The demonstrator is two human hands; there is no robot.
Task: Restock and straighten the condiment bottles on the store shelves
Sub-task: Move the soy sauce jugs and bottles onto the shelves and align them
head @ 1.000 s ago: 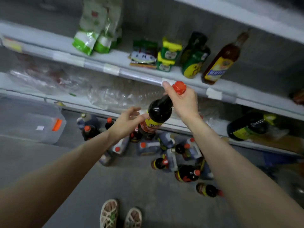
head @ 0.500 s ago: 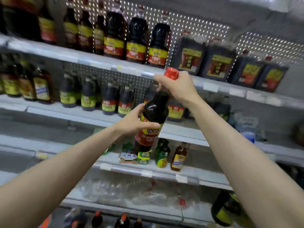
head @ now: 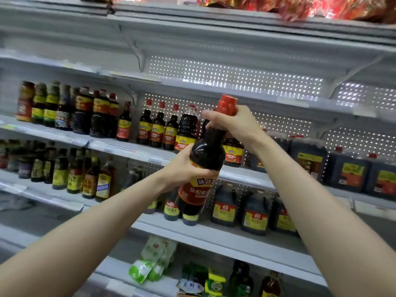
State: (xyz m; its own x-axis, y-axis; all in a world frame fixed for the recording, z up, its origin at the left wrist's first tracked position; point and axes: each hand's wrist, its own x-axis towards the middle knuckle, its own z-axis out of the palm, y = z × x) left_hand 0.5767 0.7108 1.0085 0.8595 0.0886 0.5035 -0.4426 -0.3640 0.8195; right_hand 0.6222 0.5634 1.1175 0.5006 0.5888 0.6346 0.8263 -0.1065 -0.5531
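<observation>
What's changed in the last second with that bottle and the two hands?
The dark bottle has been lifted from low over the floor stock up to the sauce shelves, red cap uppermost. The left hand, which only touched it with open fingers, now grips its body. The right hand stayed clamped round the neck under the cap.
</observation>
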